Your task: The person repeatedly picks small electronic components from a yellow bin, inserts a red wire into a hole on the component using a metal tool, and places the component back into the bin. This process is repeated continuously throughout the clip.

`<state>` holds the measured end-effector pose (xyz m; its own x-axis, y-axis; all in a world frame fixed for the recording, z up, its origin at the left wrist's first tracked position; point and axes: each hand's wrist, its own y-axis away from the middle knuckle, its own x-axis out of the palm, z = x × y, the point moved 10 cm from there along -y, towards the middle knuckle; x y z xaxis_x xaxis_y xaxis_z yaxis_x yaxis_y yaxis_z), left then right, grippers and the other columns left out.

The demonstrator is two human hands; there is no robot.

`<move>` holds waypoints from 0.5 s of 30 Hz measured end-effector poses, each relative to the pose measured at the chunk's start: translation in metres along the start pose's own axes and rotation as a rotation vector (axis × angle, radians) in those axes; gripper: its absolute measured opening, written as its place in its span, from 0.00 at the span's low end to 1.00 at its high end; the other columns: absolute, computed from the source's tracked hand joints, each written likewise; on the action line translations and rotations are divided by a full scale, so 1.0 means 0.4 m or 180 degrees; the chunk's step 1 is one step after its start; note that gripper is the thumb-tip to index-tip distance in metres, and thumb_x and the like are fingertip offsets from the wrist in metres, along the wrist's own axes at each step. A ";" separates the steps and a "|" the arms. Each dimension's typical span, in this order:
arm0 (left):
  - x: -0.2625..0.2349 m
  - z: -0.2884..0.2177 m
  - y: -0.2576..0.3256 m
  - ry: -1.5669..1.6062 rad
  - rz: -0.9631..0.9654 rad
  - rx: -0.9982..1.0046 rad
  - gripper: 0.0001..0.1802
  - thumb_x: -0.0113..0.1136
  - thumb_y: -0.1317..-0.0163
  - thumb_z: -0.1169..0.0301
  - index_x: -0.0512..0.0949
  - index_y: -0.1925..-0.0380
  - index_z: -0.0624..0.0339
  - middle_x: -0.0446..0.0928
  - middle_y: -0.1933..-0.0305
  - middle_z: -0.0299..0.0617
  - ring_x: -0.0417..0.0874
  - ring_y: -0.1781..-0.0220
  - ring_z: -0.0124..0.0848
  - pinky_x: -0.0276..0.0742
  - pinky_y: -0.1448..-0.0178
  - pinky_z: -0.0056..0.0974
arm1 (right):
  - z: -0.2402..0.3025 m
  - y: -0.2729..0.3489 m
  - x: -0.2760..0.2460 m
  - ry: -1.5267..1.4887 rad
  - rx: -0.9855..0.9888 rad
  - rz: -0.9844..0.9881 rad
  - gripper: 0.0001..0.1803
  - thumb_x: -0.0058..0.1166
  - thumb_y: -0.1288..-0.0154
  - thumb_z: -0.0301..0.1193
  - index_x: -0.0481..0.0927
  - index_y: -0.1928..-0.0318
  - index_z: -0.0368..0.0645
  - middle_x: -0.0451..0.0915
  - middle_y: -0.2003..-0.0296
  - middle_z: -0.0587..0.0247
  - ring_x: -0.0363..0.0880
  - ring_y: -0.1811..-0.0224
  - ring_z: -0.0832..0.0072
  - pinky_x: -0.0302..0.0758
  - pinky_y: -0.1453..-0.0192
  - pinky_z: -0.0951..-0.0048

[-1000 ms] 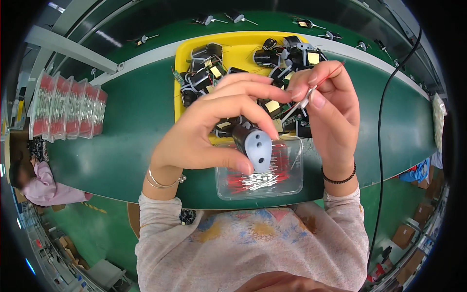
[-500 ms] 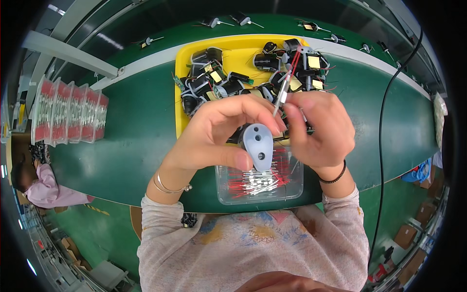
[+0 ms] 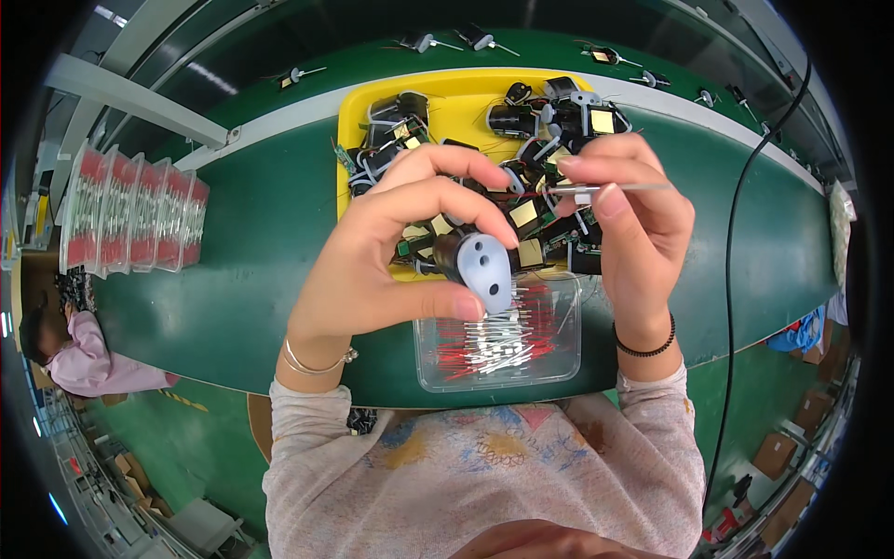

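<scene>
Fingers [image 3: 466,305] of the left hand [image 3: 354,265] are gripping a black cylinder [image 3: 448,255] sideways, apparently keeping its grey three-holed cap [image 3: 486,277] exposed; the right hand [image 3: 644,238] is pinching a white-collared lead [image 3: 584,197] (red-ended) near the yellow tray [image 3: 461,107].

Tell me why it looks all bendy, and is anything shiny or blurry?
Head view: the fisheye lens bows the green table; head view: a pale glare streak lies on the dark panel, upper left; head view: the grey cap in the left hand looks sharp, holes clear.
</scene>
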<state>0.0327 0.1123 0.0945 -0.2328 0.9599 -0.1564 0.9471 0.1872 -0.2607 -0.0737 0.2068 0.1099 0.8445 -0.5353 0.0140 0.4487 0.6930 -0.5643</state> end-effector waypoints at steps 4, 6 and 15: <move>0.012 0.003 -0.003 0.0186 0.0037 0.0064 0.20 0.71 0.65 0.69 0.79 0.66 0.56 0.70 0.50 0.41 0.67 0.46 0.34 0.60 0.42 0.37 | -0.020 0.003 0.027 -0.0545 0.0581 0.0227 0.12 0.48 0.40 0.21 0.77 0.57 0.30 0.77 0.63 0.56 0.76 0.62 0.75 0.73 0.57 0.77; 0.026 0.014 -0.005 0.0358 0.0174 0.0066 0.20 0.71 0.65 0.69 0.79 0.66 0.57 0.70 0.51 0.41 0.67 0.46 0.34 0.60 0.42 0.37 | -0.018 0.010 0.035 -0.0746 0.0653 0.0254 0.13 0.47 0.40 0.21 0.75 0.55 0.29 0.77 0.63 0.56 0.77 0.59 0.73 0.73 0.54 0.76; 0.054 0.029 -0.004 0.0626 0.0371 -0.0068 0.21 0.72 0.65 0.69 0.80 0.67 0.59 0.74 0.59 0.40 0.72 0.54 0.33 0.65 0.47 0.34 | -0.022 0.015 0.049 -0.0965 0.0841 0.0327 0.10 0.50 0.42 0.19 0.76 0.59 0.30 0.78 0.61 0.54 0.78 0.60 0.72 0.75 0.56 0.74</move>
<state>0.0234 0.1304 0.0806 -0.0758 0.9971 0.0049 0.9700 0.0749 -0.2311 -0.0568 0.1961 0.0994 0.9189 -0.3180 0.2334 0.3840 0.8566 -0.3447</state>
